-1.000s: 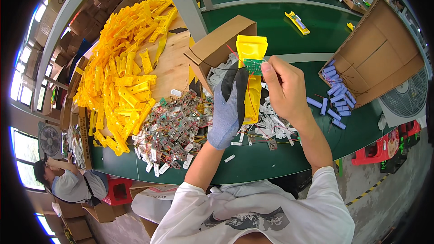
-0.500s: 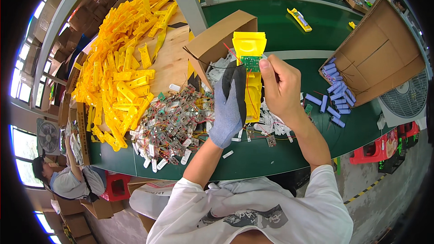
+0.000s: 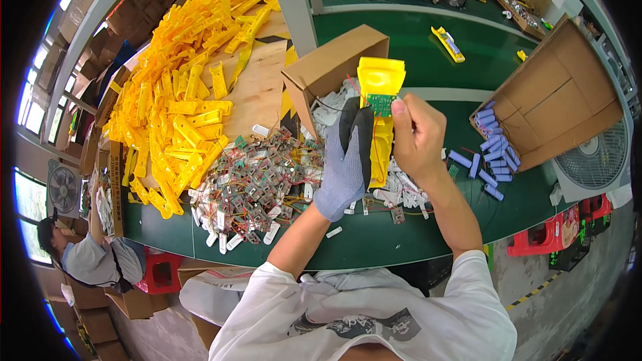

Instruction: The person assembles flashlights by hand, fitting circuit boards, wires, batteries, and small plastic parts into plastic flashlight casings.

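A grey-blue glove with dark fingers covers my left hand (image 3: 344,167), which is closed around a long yellow plastic housing (image 3: 381,77) held upright above the table. Against the housing's upper half lies a small green circuit board (image 3: 380,105). My bare right hand (image 3: 420,135) pinches this board at its right edge between thumb and fingers. Thin red and black wires run from around the board. Whether the board sits inside the housing or just in front of it, I cannot tell. Below and left of my gloved hand spreads a heap of small wired boards and white parts (image 3: 251,184).
Yellow housings (image 3: 194,60) pile up at the left on a wooden board (image 3: 261,83). An open carton (image 3: 341,60) of white parts stands behind my hands. Purple cylindrical cells (image 3: 496,150) spill from a tilted carton (image 3: 555,100) at right. Another yellow housing (image 3: 448,44) lies farther back.
The whole view has shifted a little, and both hands appear slightly lower and to the right. The grip on the housing and the circuit board looks the same.
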Action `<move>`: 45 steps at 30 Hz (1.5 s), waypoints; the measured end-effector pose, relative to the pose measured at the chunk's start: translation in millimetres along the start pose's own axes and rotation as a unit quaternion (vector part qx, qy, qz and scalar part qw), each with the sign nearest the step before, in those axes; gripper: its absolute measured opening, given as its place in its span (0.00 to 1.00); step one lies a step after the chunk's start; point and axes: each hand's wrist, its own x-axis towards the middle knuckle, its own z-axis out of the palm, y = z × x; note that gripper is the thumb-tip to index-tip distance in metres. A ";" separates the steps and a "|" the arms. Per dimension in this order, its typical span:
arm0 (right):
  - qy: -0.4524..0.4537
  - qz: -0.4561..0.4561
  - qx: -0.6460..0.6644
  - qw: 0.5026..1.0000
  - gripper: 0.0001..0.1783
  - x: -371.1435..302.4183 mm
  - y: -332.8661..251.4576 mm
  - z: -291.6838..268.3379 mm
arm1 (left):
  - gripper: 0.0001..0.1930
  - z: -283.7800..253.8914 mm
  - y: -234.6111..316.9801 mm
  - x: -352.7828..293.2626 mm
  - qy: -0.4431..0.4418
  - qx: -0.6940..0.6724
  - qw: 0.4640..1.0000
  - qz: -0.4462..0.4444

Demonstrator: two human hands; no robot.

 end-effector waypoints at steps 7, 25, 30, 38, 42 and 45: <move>-0.031 0.069 0.063 0.995 0.20 -0.7 4.9 -2.1 | 0.17 -5.8 -10.7 2.8 -0.021 0.255 0.963 0.088; -0.147 0.061 0.002 0.987 0.31 16.6 -7.2 -39.1 | 0.23 -19.0 -2.5 23.2 0.086 -0.102 0.989 0.066; -0.125 0.032 -0.001 0.992 0.29 22.1 -4.8 -56.5 | 0.24 -25.5 10.2 27.5 0.147 0.098 0.971 0.160; -0.119 0.009 0.011 0.993 0.29 26.8 -2.1 -68.6 | 0.09 -30.1 18.9 22.6 0.144 0.135 0.976 0.093; -0.156 0.010 -0.019 0.987 0.28 27.7 -0.5 -74.5 | 0.06 -44.6 9.2 29.8 0.143 0.183 0.958 0.167; -0.161 0.016 -0.033 0.986 0.28 26.9 0.8 -81.1 | 0.08 -51.6 12.5 27.4 0.143 0.241 0.937 0.208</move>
